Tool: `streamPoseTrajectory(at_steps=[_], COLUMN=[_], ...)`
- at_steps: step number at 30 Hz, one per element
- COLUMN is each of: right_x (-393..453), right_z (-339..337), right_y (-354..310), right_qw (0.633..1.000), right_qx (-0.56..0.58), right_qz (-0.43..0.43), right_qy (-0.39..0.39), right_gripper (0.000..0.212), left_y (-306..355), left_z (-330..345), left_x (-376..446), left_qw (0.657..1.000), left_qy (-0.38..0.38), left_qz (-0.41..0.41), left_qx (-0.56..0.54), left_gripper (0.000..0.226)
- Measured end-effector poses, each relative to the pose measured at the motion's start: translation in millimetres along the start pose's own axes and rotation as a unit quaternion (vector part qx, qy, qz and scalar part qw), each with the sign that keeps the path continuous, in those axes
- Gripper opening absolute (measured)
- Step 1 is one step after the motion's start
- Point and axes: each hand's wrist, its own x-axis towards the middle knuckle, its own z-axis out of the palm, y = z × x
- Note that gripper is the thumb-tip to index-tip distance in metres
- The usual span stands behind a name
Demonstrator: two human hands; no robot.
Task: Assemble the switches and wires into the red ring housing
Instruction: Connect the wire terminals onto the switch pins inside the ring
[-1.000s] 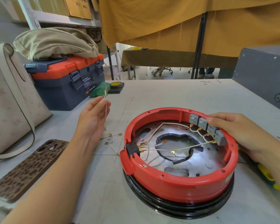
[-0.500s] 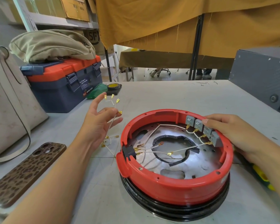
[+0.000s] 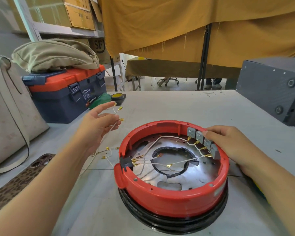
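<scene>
Your left hand (image 3: 99,126) is raised beside the housing, fingers loosely spread, with a short white wire harness (image 3: 117,116) held among them; exactly which fingers hold it I cannot tell. Its brass spade terminals fan out above and beside your fingertips (image 3: 111,104). Your right hand (image 3: 228,143) lies over the far right rim of the red ring housing (image 3: 169,200), fingers curled down over the rim, one fingertip against the row of grey switches (image 3: 201,138) seated inside the wall.

The housing sits on a black base on the grey table (image 3: 186,106), just in front of you. Inside it, white leads run from the switch tabs across the metal plate to a black terminal block (image 3: 126,163) at the near left wall. One ring-terminal lead (image 3: 169,165) lies loose over the centre opening. More spare wires (image 3: 107,155) lie on the table just left of the housing.

Judgement: the step in hand is fitting this harness onto the switch tabs.
- Sort the terminals first; take one spade at a time.
- Keep the right hand bracing the switches so that pushing does not unseat them.
- Push each spade square onto its tab, not at an angle.
- Route the wire flat against the plate, away from the centre opening.
</scene>
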Motion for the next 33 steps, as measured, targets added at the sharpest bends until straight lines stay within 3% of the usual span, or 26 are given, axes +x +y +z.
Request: streamPoseTrajectory(at_steps=[3,9,16,25,33], right_x=[0,0,-3,-4,-1], right_z=[2,6,6,0,-1], right_y=[0,0,-3,-6,-4], right_qw=[1.000,0.999,0.995,0.998,0.998], right_qx=[-0.003,-0.031,0.006,0.022,-0.038], right_qz=[-0.004,-0.030,-0.043,-0.030,-0.058], right_qy=[0.000,-0.003,-0.087,-0.052,-0.014], right_gripper=[0.014,0.037,0.044,0.026,0.028], left_y=[15,32,32,22,13], left_z=[7,35,66,91,106], left_x=[-6,-21,-32,-32,-31], left_qw=[0.998,0.987,0.963,0.943,0.941], left_qy=[-0.047,-0.143,-0.235,-0.266,-0.268], left_qz=[-0.007,-0.045,-0.077,-0.109,-0.110], left_qx=[0.035,0.051,0.104,0.169,0.176], left_gripper=[0.040,0.041,0.032,0.011,0.012])
